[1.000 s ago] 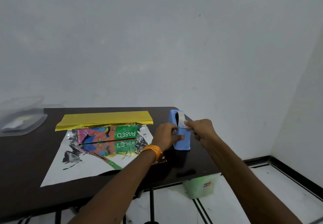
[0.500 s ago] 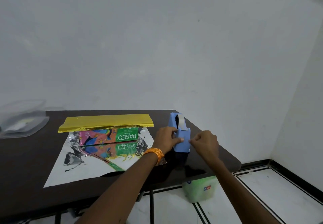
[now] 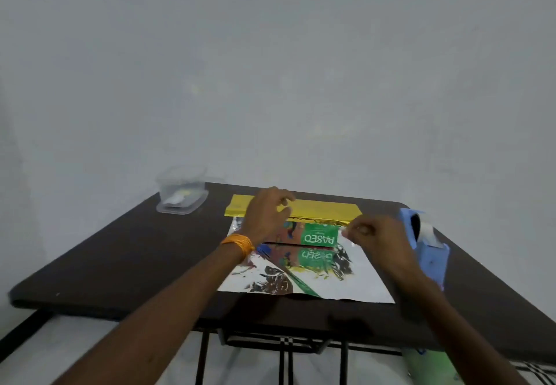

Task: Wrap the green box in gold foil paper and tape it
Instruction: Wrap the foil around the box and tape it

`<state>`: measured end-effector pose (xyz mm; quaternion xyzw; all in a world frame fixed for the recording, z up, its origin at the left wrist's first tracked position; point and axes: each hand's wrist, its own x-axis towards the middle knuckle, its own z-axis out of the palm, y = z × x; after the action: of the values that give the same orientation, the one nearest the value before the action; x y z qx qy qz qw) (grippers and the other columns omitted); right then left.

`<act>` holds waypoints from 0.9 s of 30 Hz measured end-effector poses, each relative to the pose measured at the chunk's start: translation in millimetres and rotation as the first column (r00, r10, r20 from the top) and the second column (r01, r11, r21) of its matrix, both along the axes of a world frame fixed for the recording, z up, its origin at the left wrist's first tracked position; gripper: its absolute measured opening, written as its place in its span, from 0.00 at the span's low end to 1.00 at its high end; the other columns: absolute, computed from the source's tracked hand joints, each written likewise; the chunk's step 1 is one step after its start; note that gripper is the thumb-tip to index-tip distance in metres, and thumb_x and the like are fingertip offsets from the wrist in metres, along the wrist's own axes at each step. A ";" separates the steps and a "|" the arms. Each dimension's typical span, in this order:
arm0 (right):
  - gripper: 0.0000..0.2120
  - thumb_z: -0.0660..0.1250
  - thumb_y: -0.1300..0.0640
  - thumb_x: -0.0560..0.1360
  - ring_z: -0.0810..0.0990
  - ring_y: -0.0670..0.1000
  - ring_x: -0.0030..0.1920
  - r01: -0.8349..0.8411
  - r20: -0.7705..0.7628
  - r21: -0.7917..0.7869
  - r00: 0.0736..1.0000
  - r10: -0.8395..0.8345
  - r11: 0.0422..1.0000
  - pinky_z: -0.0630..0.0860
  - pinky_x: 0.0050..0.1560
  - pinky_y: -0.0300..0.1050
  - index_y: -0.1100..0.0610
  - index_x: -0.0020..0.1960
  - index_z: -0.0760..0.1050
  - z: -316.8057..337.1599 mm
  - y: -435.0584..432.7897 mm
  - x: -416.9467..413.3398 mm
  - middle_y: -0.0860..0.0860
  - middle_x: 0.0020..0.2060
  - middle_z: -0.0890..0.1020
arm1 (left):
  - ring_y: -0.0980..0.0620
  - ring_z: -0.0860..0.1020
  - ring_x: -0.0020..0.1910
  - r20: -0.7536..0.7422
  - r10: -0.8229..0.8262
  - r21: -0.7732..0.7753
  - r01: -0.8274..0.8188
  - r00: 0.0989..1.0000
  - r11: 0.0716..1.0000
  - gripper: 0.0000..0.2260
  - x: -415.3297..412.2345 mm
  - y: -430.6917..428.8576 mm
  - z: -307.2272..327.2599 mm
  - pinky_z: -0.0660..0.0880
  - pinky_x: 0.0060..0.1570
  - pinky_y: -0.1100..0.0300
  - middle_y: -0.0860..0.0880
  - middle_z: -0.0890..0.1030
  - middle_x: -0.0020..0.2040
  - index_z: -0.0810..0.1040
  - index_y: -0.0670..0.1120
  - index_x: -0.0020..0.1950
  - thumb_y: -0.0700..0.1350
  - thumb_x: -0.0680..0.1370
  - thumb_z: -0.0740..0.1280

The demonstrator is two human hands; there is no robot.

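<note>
Green printed cardboard box lies mid-counter on the gold foil paper sheet. Sheet is silver side up, its far flap folded gold-side-up over the box top. Box long axis runs left-right. Dark brown counter carries it all.

Left hand is over the box's left part and the gold flap, fingers curled. It's blurred, so can't tell if it grips the flap, presses it or hovers.

Right hand is just off the box's right end, fingertips pinched on what looks like a short clear tape strip, tiny and pale, hard to confirm.

Key relation: box's right end lies directly left of the right hand, near. Flap edge follows the long axis, so tape likely goes across that edge while the left hand steadies the flap.

Blue plastic tape dispenser stands right of the right hand, partly hidden by that forearm. Box's left half is hidden behind the left hand and wrist. Clear plastic container sits at the far left corner, contents unreadable.
</note>
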<state>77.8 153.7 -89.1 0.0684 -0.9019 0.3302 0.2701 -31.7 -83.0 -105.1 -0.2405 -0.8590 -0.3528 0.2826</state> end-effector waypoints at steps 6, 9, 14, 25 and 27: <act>0.04 0.73 0.60 0.73 0.75 0.43 0.31 -0.168 -0.042 0.064 0.984 0.171 0.984 0.70 0.34 0.40 0.54 0.41 0.85 -3.9 -82.8 -41.1 0.43 0.27 0.78 | 0.51 0.77 0.47 0.045 -0.004 -0.095 0.008 0.999 0.995 0.12 -22.6 -70.2 -10.8 0.76 0.49 0.54 0.48 0.80 0.50 0.83 0.48 0.57 0.45 0.74 0.74; 0.04 0.72 0.60 0.74 0.76 0.42 0.34 -0.174 -0.053 0.100 0.982 0.180 0.980 0.74 0.39 0.43 0.53 0.46 0.85 -8.0 -103.6 -58.4 0.43 0.30 0.79 | 0.51 0.78 0.46 0.040 -0.037 -0.088 0.040 0.999 0.995 0.10 -27.4 -70.4 -20.2 0.77 0.47 0.56 0.49 0.80 0.49 0.83 0.48 0.55 0.44 0.74 0.74; 0.23 0.74 0.58 0.73 0.77 0.41 0.37 -0.239 -0.032 0.151 0.969 0.246 0.959 0.77 0.44 0.44 0.47 0.67 0.75 -14.5 -119.9 -75.1 0.44 0.33 0.80 | 0.54 0.79 0.44 0.058 -0.075 0.024 0.074 0.995 0.997 0.10 -37.0 -72.1 -32.7 0.78 0.44 0.62 0.51 0.80 0.50 0.84 0.49 0.53 0.42 0.72 0.76; 0.28 0.72 0.54 0.76 0.78 0.50 0.44 -0.283 -0.038 0.318 0.950 0.310 0.905 0.77 0.46 0.51 0.46 0.74 0.67 -27.4 -140.6 -99.9 0.48 0.42 0.82 | 0.53 0.81 0.45 0.054 -0.139 0.139 0.131 0.989 0.982 0.10 -40.9 -75.9 -39.9 0.80 0.46 0.58 0.50 0.81 0.50 0.84 0.47 0.52 0.41 0.72 0.77; 0.29 0.72 0.52 0.76 0.78 0.51 0.46 -0.255 -0.033 0.332 0.959 0.281 0.908 0.77 0.46 0.49 0.46 0.74 0.66 -28.3 -141.9 -104.9 0.48 0.43 0.82 | 0.52 0.81 0.45 0.049 -0.149 0.142 0.141 0.988 0.980 0.11 -41.4 -76.3 -40.5 0.80 0.47 0.57 0.49 0.81 0.51 0.84 0.46 0.53 0.42 0.71 0.77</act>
<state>-27.1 11.8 -117.4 0.2483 -0.9142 0.2081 0.2434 -73.1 -159.3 -145.6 -0.2720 -0.8207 -0.4379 0.2464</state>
